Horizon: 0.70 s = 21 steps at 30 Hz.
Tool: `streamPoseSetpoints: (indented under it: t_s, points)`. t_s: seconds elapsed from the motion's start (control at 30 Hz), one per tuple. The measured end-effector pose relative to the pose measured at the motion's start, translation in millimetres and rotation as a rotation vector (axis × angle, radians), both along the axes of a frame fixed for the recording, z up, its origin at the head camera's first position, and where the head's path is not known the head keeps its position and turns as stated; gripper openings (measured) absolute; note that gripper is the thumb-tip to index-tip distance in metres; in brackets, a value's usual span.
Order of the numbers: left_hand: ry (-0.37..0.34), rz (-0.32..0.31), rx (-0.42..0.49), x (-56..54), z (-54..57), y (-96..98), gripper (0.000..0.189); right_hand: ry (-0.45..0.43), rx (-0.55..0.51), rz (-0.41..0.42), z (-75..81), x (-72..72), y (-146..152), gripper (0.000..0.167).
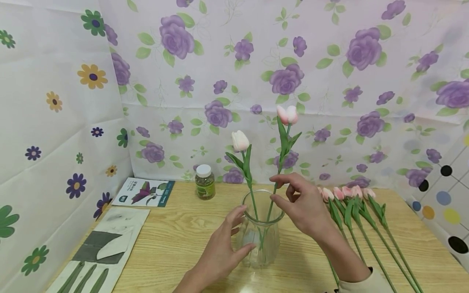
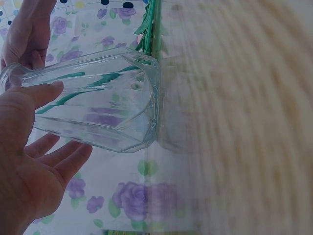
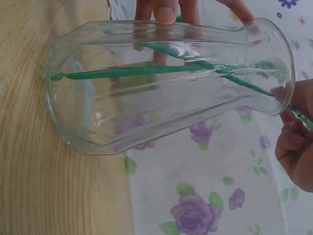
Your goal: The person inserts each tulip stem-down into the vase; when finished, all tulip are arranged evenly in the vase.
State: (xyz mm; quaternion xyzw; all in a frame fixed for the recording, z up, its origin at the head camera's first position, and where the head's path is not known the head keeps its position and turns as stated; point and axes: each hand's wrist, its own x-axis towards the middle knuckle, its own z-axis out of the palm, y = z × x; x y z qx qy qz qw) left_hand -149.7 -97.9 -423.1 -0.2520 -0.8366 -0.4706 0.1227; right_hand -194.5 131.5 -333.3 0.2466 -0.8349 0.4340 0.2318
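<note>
A clear glass vase stands upright on the table, with two artificial tulips rising from it. The white tulip leans left; the taller pink tulip leans right. My left hand holds the vase's left side, thumb toward the front and fingers around the far side. Above the rim, my right hand pinches the pink tulip's stem between thumb and index finger. The green stems cross inside the glass in the right wrist view. One stem end reaches the vase's base.
Several pink tulips lie on the table at the right. Behind the vase on the left is a small jar with a white lid. A printed card and a grey-and-white sheet lie further left. Flowered cloth backs the table.
</note>
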Motion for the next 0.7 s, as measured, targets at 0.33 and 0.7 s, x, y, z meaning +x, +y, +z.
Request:
streamPoseSetpoints:
  t_s: [0.33, 0.7]
  points:
    - [-0.002, -0.001, -0.002, 0.0, 0.0, 0.0, 0.095, -0.002, -0.002, 0.057, -4.3, -4.1, -5.6, 0.038]
    - [-0.004, 0.000, -0.003, 0.6, -0.2, -0.3, 0.096, -0.041, 0.028, 0.035, -3.8, -3.7, -8.9, 0.034]
